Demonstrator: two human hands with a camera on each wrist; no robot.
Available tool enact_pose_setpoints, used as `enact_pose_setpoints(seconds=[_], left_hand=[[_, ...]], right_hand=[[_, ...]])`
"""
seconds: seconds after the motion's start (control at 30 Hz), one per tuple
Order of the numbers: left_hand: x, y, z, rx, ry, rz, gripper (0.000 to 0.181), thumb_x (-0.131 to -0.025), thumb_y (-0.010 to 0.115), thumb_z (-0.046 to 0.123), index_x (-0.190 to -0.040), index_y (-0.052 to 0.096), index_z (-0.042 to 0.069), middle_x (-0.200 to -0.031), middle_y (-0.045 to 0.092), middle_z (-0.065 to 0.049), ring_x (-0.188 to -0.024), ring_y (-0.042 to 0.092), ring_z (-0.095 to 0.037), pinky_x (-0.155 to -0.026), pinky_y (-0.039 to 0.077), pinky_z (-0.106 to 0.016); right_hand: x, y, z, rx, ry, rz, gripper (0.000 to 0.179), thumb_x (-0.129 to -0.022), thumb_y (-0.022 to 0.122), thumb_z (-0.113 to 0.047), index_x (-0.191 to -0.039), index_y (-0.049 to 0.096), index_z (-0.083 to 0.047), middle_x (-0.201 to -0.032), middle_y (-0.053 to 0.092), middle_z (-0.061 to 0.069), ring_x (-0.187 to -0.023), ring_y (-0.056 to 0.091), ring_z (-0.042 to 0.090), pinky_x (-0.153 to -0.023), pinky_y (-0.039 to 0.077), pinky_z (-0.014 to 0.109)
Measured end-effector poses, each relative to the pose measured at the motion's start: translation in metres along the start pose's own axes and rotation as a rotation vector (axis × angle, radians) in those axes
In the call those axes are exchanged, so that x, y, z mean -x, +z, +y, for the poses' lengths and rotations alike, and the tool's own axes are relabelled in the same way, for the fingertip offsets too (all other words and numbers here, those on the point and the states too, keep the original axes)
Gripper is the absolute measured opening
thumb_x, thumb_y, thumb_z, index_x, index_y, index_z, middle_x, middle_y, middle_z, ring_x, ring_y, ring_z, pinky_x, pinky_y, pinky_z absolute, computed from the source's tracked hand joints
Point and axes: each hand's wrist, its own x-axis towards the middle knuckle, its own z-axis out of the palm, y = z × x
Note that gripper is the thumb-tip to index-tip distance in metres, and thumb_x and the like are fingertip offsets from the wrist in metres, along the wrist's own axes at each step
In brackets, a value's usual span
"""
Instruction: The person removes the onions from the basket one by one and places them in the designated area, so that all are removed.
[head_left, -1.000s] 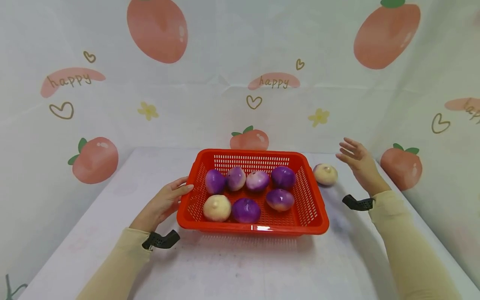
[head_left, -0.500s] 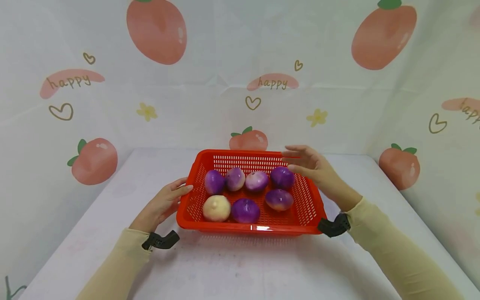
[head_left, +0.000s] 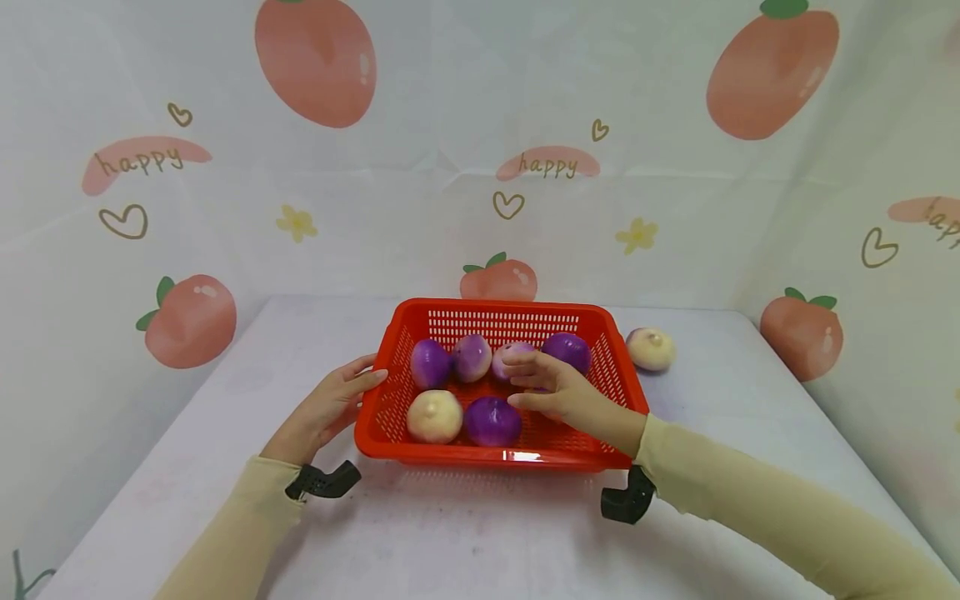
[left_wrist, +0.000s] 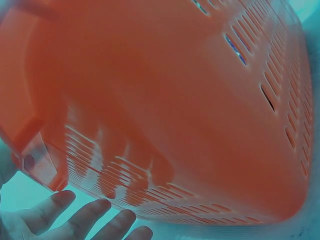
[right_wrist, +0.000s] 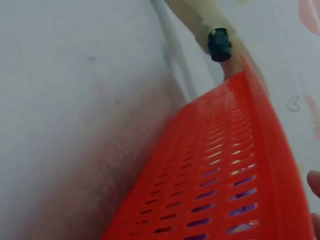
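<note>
A red plastic basket (head_left: 517, 457) holds several onions, most of them purple, such as the purple onion (head_left: 492, 422), and one pale onion (head_left: 434, 417). My left hand (head_left: 330, 408) holds the basket's left rim, thumb over the edge. In the left wrist view, its fingers (left_wrist: 82, 220) lie outside the slotted wall. Over the right half of the basket hovers my right hand (head_left: 566, 396), fingers loosely bent and nothing between them. It hides one purple onion and part of a whitish-purple onion (head_left: 510, 357) behind. At the right edge of the right wrist view, only fingertips (right_wrist: 314, 182) show.
Another pale onion (head_left: 651, 349) lies on the table just outside the basket's back right side. The white-covered table (head_left: 450, 542) meets a printed cloth backdrop (head_left: 420, 217) behind and at both sides.
My right hand has moved left, from beside the onion on the right, across the basket's back right corner, to above the onions inside. My left hand stays on the rim.
</note>
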Motion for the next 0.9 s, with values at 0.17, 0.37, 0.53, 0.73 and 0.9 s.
enact_pose_setpoints(seconds=[0.17, 0.37, 0.53, 0.73, 0.9], left_hand=[[0.000, 0.000, -0.001, -0.003, 0.000, 0.005, 0.066, -0.098, 0.056, 0.036, -0.151, 0.028, 0.009, -0.135, 0.054, -0.012, -0.103, 0.062, -0.011, -0.094, 0.053, -0.034], [0.000, 0.001, -0.001, -0.005, 0.002, 0.002, 0.066, -0.098, 0.055, 0.037, -0.151, 0.028, 0.009, -0.140, 0.049, -0.017, -0.104, 0.062, -0.012, -0.095, 0.053, -0.036], [0.001, 0.000, 0.000, -0.011, 0.010, -0.001, 0.066, -0.098, 0.054, 0.036, -0.152, 0.026, 0.008, -0.140, 0.050, -0.017, -0.105, 0.062, -0.012, -0.096, 0.052, -0.037], [0.001, 0.000, 0.000, -0.004, 0.010, 0.000, 0.066, -0.098, 0.055, 0.036, -0.151, 0.027, 0.008, -0.138, 0.052, -0.014, -0.104, 0.062, -0.011, -0.095, 0.053, -0.036], [0.001, 0.000, -0.001, -0.001, 0.011, 0.001, 0.066, -0.098, 0.055, 0.036, -0.151, 0.028, 0.008, -0.139, 0.050, -0.016, -0.104, 0.062, -0.012, -0.096, 0.053, -0.037]], right_hand=[[-0.008, 0.005, 0.007, 0.092, 0.039, 0.005, 0.056, -0.089, 0.069, -0.012, -0.139, 0.045, -0.001, -0.140, 0.049, 0.021, -0.132, 0.044, 0.040, -0.109, 0.039, 0.050], [-0.012, 0.012, 0.014, 0.186, 0.129, -0.021, 0.062, -0.086, 0.073, -0.015, -0.141, 0.045, -0.006, -0.143, 0.048, 0.018, -0.134, 0.043, 0.037, -0.108, 0.039, 0.051], [-0.014, 0.019, 0.018, 0.264, 0.167, -0.064, 0.071, -0.083, 0.076, -0.019, -0.145, 0.042, -0.011, -0.145, 0.047, 0.012, -0.134, 0.043, 0.033, -0.106, 0.042, 0.050], [-0.014, 0.024, 0.019, 0.357, 0.183, -0.077, 0.077, -0.081, 0.078, -0.020, -0.147, 0.039, -0.015, -0.145, 0.048, 0.010, -0.132, 0.047, 0.033, -0.104, 0.044, 0.052], [-0.014, 0.026, 0.020, 0.399, 0.182, -0.083, 0.078, -0.081, 0.078, -0.017, -0.147, 0.038, -0.012, -0.145, 0.047, 0.012, -0.130, 0.047, 0.034, -0.104, 0.044, 0.052]])
